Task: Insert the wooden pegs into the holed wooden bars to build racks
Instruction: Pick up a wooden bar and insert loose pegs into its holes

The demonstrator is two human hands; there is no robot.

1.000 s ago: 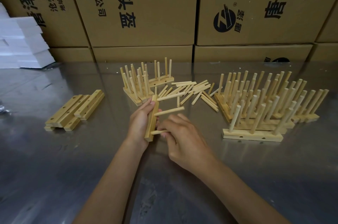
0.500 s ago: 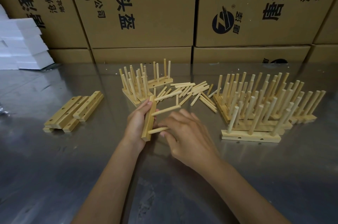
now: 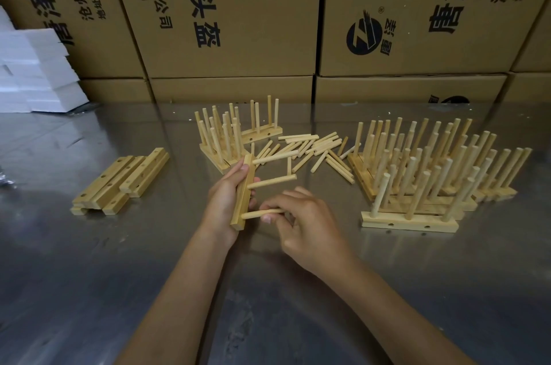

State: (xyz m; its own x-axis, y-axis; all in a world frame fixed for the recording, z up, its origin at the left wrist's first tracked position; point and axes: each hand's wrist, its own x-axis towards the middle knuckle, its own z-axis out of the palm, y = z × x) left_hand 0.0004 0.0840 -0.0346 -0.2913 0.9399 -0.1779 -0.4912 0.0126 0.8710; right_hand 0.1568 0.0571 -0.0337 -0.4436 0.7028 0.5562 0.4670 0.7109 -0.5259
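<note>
Head view: left hand (image 3: 228, 200) wrapped around a holed wooden bar (image 3: 243, 194), held on edge just above the desk (image 3: 149, 275), two pegs already seated in its upper holes and sticking out to the right. Right hand (image 3: 304, 221) pinched narrow on a third peg (image 3: 259, 213), its tip at the bar's lowest hole. Beyond, loose pegs (image 3: 310, 145) scattered mid-desk; empty bars (image 3: 119, 182) stacked at left; finished racks (image 3: 423, 173) crowded at right, more racks (image 3: 229, 135) behind the hands. Cardboard boxes (image 3: 232, 12) along the back, white foam blocks (image 3: 32, 72) far left.
</note>
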